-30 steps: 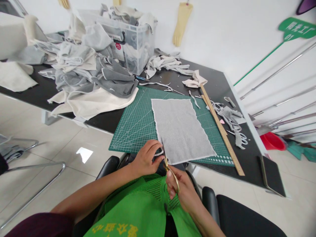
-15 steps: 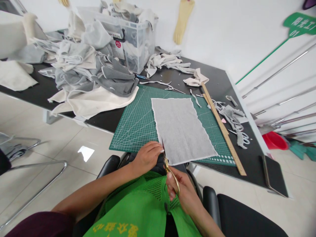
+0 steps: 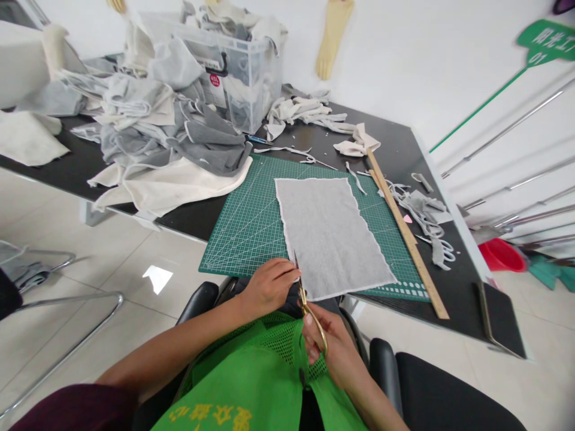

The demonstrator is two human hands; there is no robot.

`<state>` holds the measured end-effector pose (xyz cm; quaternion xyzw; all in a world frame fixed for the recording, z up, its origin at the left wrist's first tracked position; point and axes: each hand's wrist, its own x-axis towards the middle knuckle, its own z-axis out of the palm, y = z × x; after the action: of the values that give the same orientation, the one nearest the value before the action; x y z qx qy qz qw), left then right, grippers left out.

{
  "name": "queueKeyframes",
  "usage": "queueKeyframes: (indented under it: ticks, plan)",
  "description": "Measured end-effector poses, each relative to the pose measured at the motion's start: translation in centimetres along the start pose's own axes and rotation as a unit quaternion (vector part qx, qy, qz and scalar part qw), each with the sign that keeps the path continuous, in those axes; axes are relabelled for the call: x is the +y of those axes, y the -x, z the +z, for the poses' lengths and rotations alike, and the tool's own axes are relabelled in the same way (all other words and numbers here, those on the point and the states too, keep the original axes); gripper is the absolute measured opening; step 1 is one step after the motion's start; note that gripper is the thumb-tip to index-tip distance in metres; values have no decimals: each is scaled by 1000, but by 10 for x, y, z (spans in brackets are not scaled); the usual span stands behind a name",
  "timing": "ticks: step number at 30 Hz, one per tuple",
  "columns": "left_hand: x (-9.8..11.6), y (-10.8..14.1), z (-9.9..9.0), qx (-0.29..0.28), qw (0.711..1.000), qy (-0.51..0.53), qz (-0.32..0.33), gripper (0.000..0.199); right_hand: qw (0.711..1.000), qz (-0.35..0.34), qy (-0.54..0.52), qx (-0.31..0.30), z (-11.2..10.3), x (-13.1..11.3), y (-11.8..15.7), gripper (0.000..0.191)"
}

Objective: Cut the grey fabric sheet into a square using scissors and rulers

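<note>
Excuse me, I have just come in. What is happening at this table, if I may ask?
The person's right hand holds gold-handled scissors, with the blades at the near left edge of a gray cloth. The left hand is close beside the blades; what its fingers pinch is hard to see. The cloth lies mostly on a green cutting mat, with a wooden ruler along the right side. Farther left is a fabric pile.
</note>
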<state>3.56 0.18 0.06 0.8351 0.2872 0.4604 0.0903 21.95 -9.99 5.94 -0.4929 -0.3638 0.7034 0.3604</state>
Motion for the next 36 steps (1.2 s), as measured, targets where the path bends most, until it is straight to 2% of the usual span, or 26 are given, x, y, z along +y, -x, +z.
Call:
queueKeyframes:
  ticks: [5,9,14,23,31,36]
  plan:
    - [1,-3,-3,-2,1000,24,-11,29,1000,1,-8,1,2,0,1,39]
    - [1,-3,-2,20,999,24,6,26,1000,5,-18,5,3,-1,1,41]
    - [1,-2,-1,38,999,21,21,28,1000,14,-8,18,1,-2,-1,45]
    - [1,1,1,34,999,17,14,36,999,13,-7,36,1,-5,-8,50]
    - [4,-3,-4,46,999,17,15,35,998,5,-16,58,5,-4,-12,56]
    - [3,-2,-3,50,999,14,16,39,998,6,-25,53,6,-2,-13,51]
